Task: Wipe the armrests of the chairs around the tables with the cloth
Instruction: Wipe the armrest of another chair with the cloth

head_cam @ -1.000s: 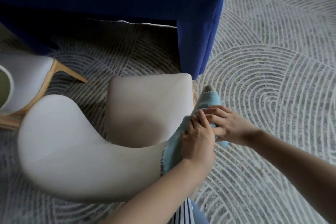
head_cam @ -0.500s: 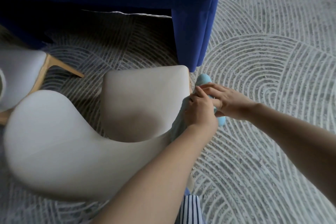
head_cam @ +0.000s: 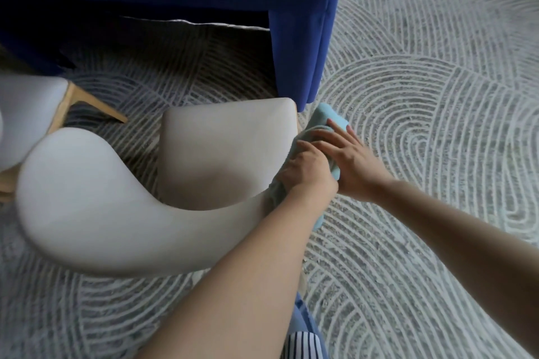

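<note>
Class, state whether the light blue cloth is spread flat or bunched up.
Bunched: the cloth is wrapped round the arm of the chair, gripped by the left hand and the right hand.

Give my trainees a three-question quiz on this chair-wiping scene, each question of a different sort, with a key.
1. True or false: the cloth lies untouched on the chair seat.
2. The table cover is: A red, B blue, C green.
3. Short answer: which hands hold the cloth on the chair?
Key: 1 false; 2 B; 3 both, left hand and right hand.
</note>
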{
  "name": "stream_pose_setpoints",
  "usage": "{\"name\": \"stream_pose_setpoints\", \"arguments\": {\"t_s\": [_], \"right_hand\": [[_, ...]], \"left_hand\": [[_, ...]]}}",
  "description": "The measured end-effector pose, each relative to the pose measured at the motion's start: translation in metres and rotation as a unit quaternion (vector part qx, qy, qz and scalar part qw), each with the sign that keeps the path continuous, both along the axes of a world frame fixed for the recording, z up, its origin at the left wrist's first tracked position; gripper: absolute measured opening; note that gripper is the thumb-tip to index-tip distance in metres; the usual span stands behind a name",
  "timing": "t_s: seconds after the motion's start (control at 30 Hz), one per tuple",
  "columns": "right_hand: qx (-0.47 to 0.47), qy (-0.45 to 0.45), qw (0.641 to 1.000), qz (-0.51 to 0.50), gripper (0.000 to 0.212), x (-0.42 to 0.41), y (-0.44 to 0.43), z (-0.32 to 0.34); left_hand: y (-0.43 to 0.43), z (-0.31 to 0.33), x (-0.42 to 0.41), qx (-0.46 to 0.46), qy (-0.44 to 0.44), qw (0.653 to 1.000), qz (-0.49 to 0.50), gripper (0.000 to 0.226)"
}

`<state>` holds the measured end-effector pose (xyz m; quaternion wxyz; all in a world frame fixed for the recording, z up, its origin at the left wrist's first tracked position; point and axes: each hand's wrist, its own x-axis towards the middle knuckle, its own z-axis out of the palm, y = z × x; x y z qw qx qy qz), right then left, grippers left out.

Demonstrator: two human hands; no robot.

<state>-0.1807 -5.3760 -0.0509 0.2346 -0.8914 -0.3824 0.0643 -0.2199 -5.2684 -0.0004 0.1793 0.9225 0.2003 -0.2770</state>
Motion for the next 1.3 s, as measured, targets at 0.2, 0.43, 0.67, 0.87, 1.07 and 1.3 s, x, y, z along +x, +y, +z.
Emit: {"name": "stream_pose_setpoints", "arguments": {"t_s": [0.2,0.43,0.67,0.87,1.07,1.3], "right_hand": [[-0.049,-0.032,0.996,-0.063,0.082,-0.054,0.016,0.024],[-0.082,-0.069,0.987,-0.123,0.08,-0.117,0.046,0.034],[-0.142,-0.056,0.975,-0.162,0.079,-0.179,0.092,0.056],[-0.16,-0.044,0.966,-0.199,0.082,-0.227,0.145,0.064],[-0.199,-0.019,0.961,-0.192,0.08,-0.255,0.212,0.073],[-0.195,-0.029,0.968,-0.157,0.07,-0.26,0.257,0.071]], "left_hand": [[0.012,0.004,-0.033,0.033,-0.012,0.998,-0.055,0.089],[0.042,0.011,-0.09,0.093,-0.056,0.983,-0.146,0.075],[0.089,0.016,-0.14,0.129,-0.103,0.96,-0.224,0.064],[0.147,0.012,-0.175,0.166,-0.155,0.931,-0.286,0.037],[0.221,0.015,-0.198,0.177,-0.171,0.91,-0.334,0.03],[0.285,0.014,-0.209,0.159,-0.214,0.872,-0.411,0.035]]}}
